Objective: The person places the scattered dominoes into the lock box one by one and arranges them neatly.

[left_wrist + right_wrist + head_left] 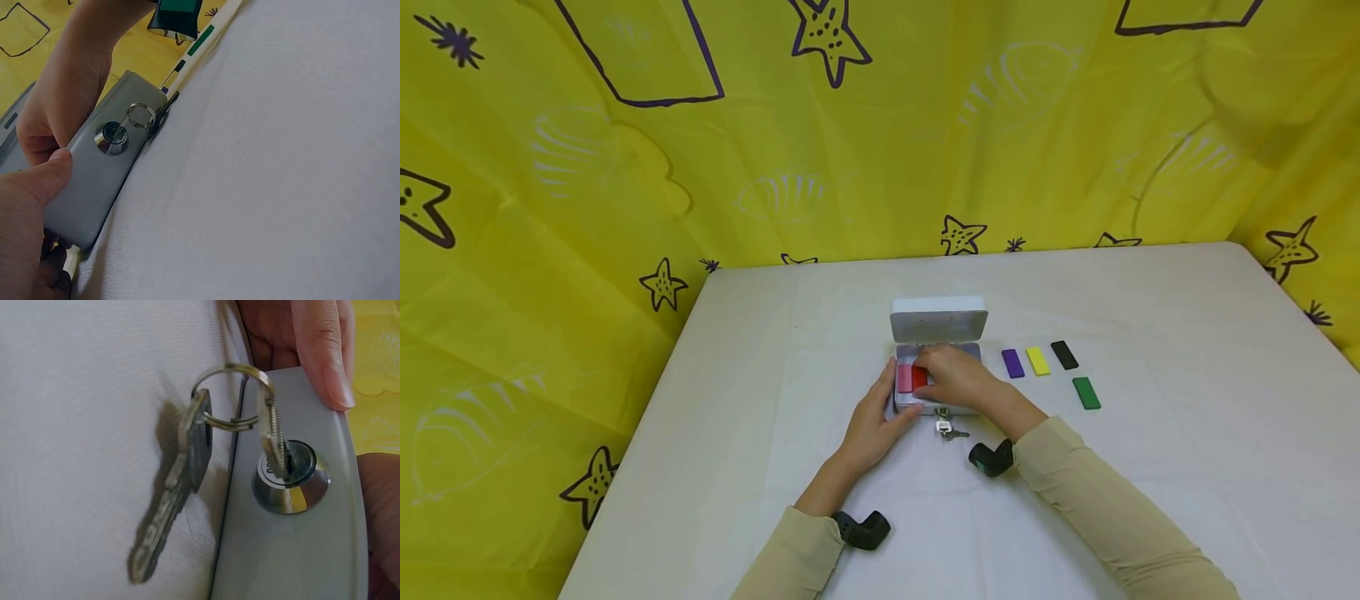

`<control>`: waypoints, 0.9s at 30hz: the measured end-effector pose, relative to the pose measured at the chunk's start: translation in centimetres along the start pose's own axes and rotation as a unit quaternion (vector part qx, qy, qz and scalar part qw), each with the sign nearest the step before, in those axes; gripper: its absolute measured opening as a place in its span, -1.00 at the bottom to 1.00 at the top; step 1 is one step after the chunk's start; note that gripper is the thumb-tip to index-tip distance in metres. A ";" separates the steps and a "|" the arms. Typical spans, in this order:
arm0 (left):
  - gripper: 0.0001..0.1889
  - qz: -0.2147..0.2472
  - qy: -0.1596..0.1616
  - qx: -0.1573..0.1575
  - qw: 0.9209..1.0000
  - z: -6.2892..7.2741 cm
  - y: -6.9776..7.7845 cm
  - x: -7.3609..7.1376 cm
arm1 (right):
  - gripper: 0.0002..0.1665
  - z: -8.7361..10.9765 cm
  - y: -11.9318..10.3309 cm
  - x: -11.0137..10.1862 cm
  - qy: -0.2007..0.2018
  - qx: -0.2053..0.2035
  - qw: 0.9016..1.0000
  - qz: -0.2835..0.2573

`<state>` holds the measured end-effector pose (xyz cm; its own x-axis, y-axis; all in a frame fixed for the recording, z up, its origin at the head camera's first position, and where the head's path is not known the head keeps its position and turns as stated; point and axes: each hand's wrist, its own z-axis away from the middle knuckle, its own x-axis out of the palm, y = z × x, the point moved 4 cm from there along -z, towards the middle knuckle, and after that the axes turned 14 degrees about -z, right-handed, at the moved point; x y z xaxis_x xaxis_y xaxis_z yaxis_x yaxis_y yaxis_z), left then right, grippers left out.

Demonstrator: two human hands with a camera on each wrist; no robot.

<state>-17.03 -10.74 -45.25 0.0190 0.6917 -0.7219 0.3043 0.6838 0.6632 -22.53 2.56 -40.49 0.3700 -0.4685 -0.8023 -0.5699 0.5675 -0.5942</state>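
We are working at a small grey lockbox (938, 320) sitting open mid-table on the white tablecloth (1150, 467), its lid standing upright at the back. A red tile (918, 377) and a pink tile (904, 378) are lying inside at the left end. Our right hand (958, 379) is reaching down into the box, fingers curled beside the red tile; we cannot tell whether it is gripping it. Our left hand (876, 417) is bracing the box's left front corner, thumb pressing the front wall. A key (278, 447) is sitting in the front lock, a second key (172, 500) hanging from its ring onto the cloth. Purple (1012, 363), yellow (1038, 361), black (1064, 355) and green (1086, 393) tiles are lying just right of the box.
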 end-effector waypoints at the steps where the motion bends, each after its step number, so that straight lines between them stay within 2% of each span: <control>1: -0.17 -0.001 0.001 0.001 1.000 0.0 0.0 0.0 | -0.63 0.0 0.0 0.0 0.000 0.001 1.000 0.001; 27: -0.16 -0.002 0.001 0.004 1.000 0.0 0.1 0.0 | -0.72 -0.1 -0.1 0.1 0.007 -0.012 1.000 0.007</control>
<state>-17.05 -10.70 -45.20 0.0150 0.6895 -0.7241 0.3127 0.6847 0.6584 -22.53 2.39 -40.54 0.3523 -0.4703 -0.8091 -0.5929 0.5568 -0.5818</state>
